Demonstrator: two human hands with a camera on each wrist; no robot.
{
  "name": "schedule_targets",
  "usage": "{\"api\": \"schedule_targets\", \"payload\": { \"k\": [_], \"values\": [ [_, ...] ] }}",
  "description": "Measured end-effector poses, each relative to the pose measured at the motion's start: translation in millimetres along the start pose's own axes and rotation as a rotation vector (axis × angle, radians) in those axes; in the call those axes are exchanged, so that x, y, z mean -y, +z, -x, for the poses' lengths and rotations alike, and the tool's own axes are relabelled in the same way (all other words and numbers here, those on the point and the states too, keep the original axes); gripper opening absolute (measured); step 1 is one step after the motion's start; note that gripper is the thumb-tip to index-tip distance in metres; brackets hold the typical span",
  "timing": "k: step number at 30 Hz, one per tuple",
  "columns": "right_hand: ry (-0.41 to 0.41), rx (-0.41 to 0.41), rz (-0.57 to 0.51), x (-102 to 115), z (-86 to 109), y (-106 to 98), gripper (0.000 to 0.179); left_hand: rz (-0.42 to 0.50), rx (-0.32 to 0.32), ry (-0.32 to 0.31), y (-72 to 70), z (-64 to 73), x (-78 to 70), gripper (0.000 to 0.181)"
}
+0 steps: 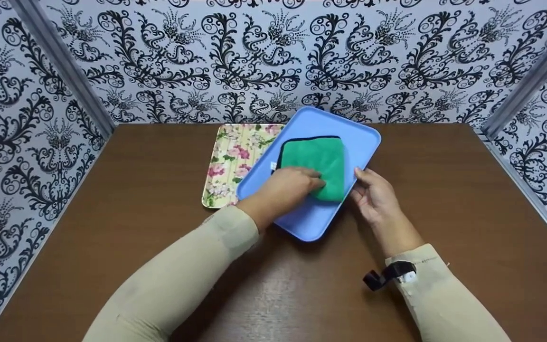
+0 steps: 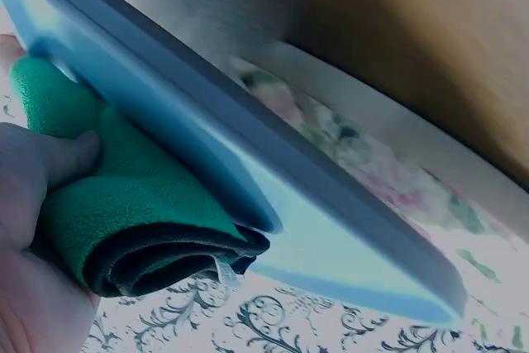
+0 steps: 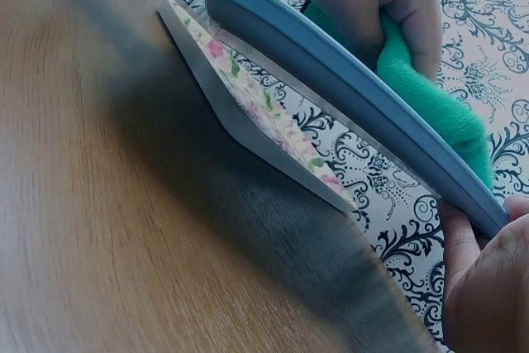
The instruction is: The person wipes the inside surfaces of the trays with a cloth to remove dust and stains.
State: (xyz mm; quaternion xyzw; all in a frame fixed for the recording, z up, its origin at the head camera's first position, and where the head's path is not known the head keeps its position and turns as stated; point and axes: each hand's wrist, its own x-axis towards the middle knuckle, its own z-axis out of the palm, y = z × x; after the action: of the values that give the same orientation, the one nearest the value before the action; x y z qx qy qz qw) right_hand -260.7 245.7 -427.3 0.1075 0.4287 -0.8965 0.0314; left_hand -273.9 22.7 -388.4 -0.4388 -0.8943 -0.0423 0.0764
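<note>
Sleeves point(image 1: 178, 275), blue tray point(image 1: 306, 221) over floral tray point(image 1: 235, 156)

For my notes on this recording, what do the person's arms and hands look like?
Both arms wear long, close-fitting beige sleeves, faintly smudged in places. A black strap with a loose end and a small white piece sits near the right cuff. The left hand and right hand are gloveless.

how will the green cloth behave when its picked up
The green cloth would probably flop, since its folded layers bend and curl near the left hand. Its fuzzy surface suggests it should not slip easily.
</note>
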Motion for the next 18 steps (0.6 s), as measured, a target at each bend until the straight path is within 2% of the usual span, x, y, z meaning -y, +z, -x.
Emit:
{"api": "schedule_targets", "payload": {
  "k": [7, 13, 18],
  "values": [
    [-0.003, 0.007, 0.022, -1.8, 0.5, -1.2, 0.020, 0.039, -0.021, -0.096, 1.7, 0.7, 23.6, 0.035],
    [-0.007, 0.004, 0.038, -2.8, 0.8, -0.6, 0.020, 0.011, -0.089, -0.157, 5.7, 1.7, 38.9, 0.026],
    [-0.011, 0.007, 0.046, -2.5, 1.3, 1.4, 0.018, 0.036, -0.105, -0.286, 8.6, 1.3, 47.8, 0.029]
  ]
}}
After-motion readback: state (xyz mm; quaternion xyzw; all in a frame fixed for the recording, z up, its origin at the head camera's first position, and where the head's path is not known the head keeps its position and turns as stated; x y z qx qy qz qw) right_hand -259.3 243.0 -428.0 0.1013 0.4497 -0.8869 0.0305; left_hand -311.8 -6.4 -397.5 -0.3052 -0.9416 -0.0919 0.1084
